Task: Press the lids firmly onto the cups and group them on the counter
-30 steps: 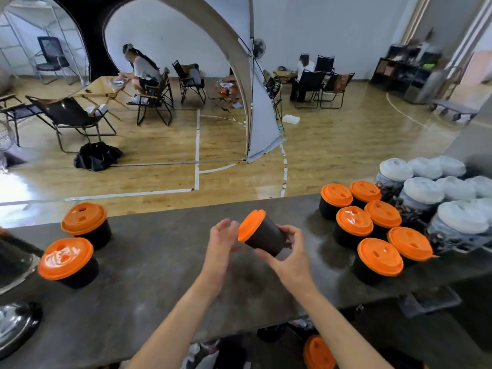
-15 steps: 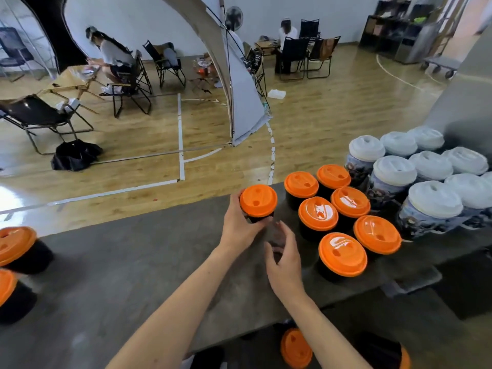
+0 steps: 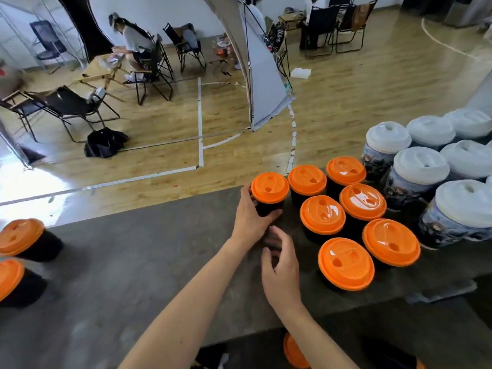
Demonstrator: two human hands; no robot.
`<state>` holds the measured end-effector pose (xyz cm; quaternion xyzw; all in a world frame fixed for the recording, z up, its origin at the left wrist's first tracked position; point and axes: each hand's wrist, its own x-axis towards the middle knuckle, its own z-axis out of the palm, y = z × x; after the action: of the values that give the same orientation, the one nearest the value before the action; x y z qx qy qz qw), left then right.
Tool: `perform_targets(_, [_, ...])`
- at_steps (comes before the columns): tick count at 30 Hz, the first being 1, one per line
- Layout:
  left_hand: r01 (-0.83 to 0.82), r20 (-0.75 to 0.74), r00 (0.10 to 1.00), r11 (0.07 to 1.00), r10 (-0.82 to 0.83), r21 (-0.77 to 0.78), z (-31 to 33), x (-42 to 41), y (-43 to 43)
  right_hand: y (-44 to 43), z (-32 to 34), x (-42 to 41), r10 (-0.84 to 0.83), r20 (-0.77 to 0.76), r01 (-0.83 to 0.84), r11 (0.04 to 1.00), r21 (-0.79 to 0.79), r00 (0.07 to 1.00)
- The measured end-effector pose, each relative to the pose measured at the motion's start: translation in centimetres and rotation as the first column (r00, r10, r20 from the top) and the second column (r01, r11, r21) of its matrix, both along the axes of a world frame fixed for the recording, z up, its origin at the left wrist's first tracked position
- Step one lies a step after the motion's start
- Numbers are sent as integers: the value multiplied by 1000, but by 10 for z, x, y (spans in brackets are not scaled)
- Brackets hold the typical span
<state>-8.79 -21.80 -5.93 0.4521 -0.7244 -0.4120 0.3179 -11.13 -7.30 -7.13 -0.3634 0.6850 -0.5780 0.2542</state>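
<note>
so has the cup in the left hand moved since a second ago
Yes. The cup was tilted in the air, well left of the grouped orange-lidded cups; now it is upright right beside them, at their left end, gripped by the left hand.

Bright daylight, floor [image 3: 32, 182] glare left, wide-angle edge distortion, slight softness.

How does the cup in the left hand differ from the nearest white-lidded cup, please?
The held cup is orange-lidded and black; the nearest white-lidded cup is patterned. The held cup looks smaller than the white-lidded cup. The left hand grips the held cup; the white-lidded cup stands untouched. Both are upright, lidded.
</note>
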Motion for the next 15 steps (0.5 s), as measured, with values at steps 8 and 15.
perform_targets(8, [-57,58,997,998,56,2,-4,69,30,1,-8,3,121,-192,-126,992,-11,974])
perform_targets(15, [-304,134,939,946,318,-114,6,226,45,-35,8,72,391,-222,-404,915,-14,893])
